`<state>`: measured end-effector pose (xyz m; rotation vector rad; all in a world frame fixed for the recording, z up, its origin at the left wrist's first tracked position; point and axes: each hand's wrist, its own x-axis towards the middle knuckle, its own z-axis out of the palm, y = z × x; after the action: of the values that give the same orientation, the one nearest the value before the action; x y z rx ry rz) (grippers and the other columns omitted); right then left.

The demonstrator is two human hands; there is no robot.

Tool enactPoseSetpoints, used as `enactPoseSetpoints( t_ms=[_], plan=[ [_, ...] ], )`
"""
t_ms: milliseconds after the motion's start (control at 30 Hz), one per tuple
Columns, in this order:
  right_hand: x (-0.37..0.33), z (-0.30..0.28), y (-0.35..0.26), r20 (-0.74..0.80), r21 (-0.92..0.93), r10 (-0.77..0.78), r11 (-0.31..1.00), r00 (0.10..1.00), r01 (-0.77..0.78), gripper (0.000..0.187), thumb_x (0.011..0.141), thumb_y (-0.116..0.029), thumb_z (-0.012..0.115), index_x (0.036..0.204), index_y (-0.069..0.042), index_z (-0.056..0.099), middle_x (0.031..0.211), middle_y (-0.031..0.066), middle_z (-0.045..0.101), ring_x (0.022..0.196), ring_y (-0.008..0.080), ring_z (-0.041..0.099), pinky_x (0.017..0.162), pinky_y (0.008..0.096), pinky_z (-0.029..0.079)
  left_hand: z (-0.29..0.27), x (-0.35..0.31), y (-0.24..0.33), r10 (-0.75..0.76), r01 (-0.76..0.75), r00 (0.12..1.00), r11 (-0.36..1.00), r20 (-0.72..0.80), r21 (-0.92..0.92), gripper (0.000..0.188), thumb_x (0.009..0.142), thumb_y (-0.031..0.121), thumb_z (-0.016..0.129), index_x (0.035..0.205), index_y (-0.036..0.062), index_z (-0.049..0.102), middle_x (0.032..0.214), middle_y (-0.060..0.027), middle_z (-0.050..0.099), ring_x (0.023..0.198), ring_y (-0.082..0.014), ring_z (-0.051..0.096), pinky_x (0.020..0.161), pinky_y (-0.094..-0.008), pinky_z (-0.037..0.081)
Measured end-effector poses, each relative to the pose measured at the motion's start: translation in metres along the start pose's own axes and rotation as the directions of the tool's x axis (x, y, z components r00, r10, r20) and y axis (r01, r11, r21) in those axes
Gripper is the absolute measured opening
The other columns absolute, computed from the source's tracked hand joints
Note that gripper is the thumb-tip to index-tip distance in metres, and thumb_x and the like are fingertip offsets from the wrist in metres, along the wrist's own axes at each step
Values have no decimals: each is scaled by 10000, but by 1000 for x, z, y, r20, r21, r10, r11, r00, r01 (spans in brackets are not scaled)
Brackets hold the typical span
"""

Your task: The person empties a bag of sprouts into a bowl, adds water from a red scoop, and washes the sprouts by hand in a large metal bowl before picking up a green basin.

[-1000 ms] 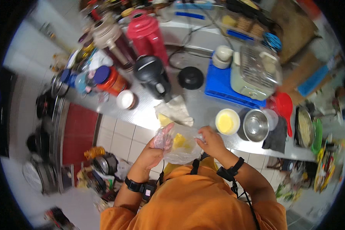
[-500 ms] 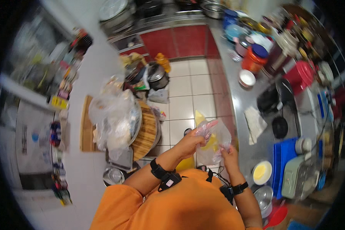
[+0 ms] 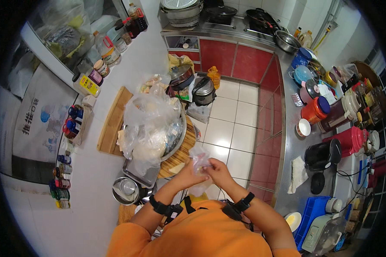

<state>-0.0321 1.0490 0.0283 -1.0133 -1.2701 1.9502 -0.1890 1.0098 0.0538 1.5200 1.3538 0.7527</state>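
Observation:
A thin clear plastic bag [image 3: 200, 155] is bunched between my hands, in front of my orange shirt. My left hand [image 3: 190, 175] is closed on its gathered part. Close beside it, my right hand [image 3: 221, 172] pinches the same bag with bent fingers. The lower part of the bag hangs below the hands, and I cannot make out what is inside. A pale yellow, pointed piece [image 3: 177, 168] shows just left of my left hand; whether it touches the hand I cannot tell.
On the left, a round slatted wooden top [image 3: 188, 145] bears a wide basin [image 3: 181, 137] heaped with plastic bags. A steel pot [image 3: 123, 187] stands nearer me. The steel counter [image 3: 289, 147] on the right carries a cloth [image 3: 298, 174], a black jug [image 3: 319, 156] and a white bowl [image 3: 303, 127].
My hands have swung left, away from the counter, and come closer together. The bag, spread between them before, is now bunched up. My view has shifted too.

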Motion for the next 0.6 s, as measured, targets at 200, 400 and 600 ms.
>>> enactPoseSetpoints(
  t_ms=[200, 400, 600],
  plan=[
    [64, 57, -38, 266, -385, -292, 841, 919, 379, 177, 783, -19, 549, 956, 14, 533, 921, 106, 572, 847, 217, 551, 735, 291, 441, -61, 5, -45, -77, 22, 883, 992, -463, -123, 265, 698, 65, 620, 951, 21, 555, 905, -138, 572, 846, -278, 571, 735, -355, 446],
    [81, 67, -78, 216, -413, -235, 857, 948, 307, 372, 800, -45, 567, 1164, -71, 499, 1244, 103, 403, 1028, 219, 502, 816, 266, 433, -125, 29, -67, -140, 189, 779, 982, -611, 16, 226, 709, 51, 589, 929, 2, 577, 910, -174, 598, 843, -315, 582, 731, -349, 456],
    [87, -34, -17, -53, -307, -102, 948, 993, 81, 217, 848, -77, 542, 1061, -37, 544, 1010, 60, 562, 910, 155, 555, 750, 270, 463, -166, 39, -144, -529, 727, 672, 606, -518, 323, 559, 736, 327, 631, 1112, -53, 467, 1097, -298, 502, 1019, -409, 506, 849, -414, 433]
  ],
)
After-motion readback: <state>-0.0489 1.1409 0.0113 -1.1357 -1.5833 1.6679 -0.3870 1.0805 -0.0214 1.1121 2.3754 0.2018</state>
